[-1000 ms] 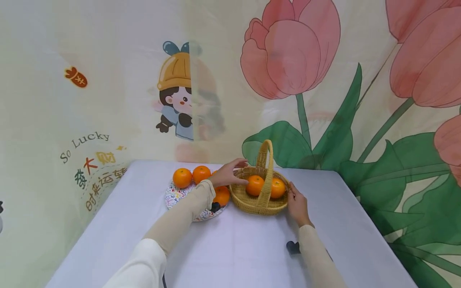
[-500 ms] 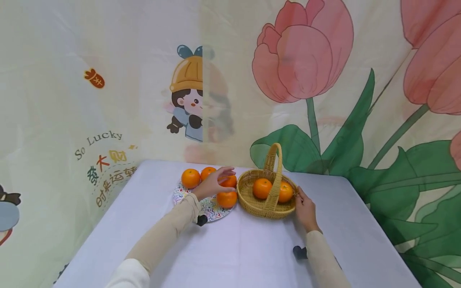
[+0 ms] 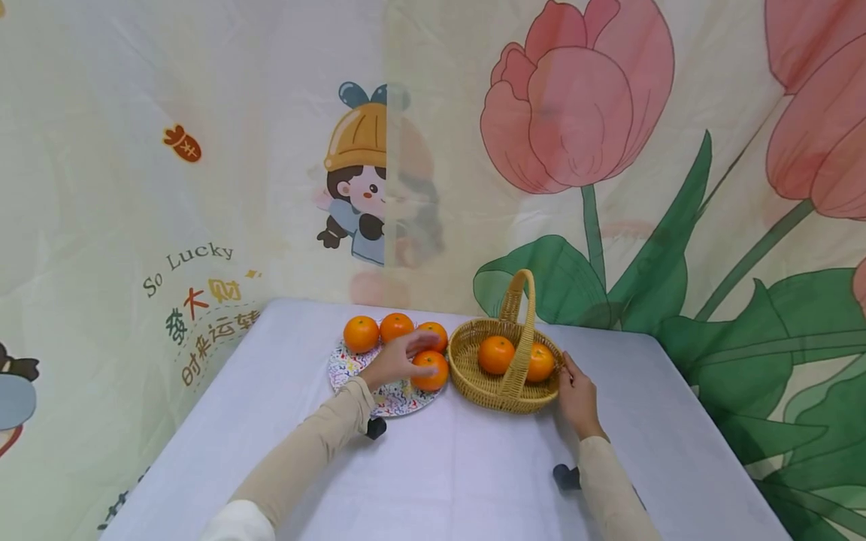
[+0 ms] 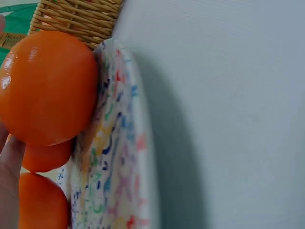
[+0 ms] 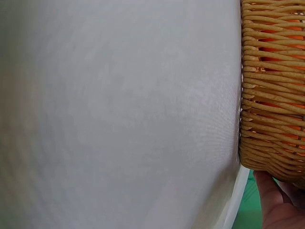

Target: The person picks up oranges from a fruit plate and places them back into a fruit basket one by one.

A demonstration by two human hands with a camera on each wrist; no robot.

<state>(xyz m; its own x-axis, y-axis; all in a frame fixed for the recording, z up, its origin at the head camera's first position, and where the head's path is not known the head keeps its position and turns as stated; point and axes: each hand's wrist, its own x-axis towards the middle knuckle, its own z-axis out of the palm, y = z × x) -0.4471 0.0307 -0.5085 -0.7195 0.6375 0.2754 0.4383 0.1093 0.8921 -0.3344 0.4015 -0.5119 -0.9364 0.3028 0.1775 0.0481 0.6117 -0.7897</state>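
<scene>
In the head view my left hand [image 3: 395, 361] is over the patterned plate [image 3: 341, 372], thumb and fingers spread about the near-right orange [image 3: 431, 372]. The left wrist view shows this orange [image 4: 47, 88] large beside part of the hand [image 4: 10, 176]; firm contact cannot be made out. Behind it on the plate lie an orange [image 3: 433, 334] partly covered by my fingers, and two others [image 3: 361, 334] to the left. To the right stands a wicker basket [image 3: 473, 391] holding two oranges [image 3: 497, 355]. My right hand [image 3: 578, 394] grips the basket's right rim.
The white-covered table [image 3: 446, 473] ends at a printed cloth backdrop [image 3: 271, 150] with tulips. An arched handle [image 3: 526, 300] rises over the basket. Dark wrist cameras hang at the left wrist [image 3: 376, 428] and the right wrist [image 3: 565, 477].
My left hand has withdrawn leftward from above the basket to the near-right orange on the plate. My right hand stays on the basket rim. The head view has shifted slightly.
</scene>
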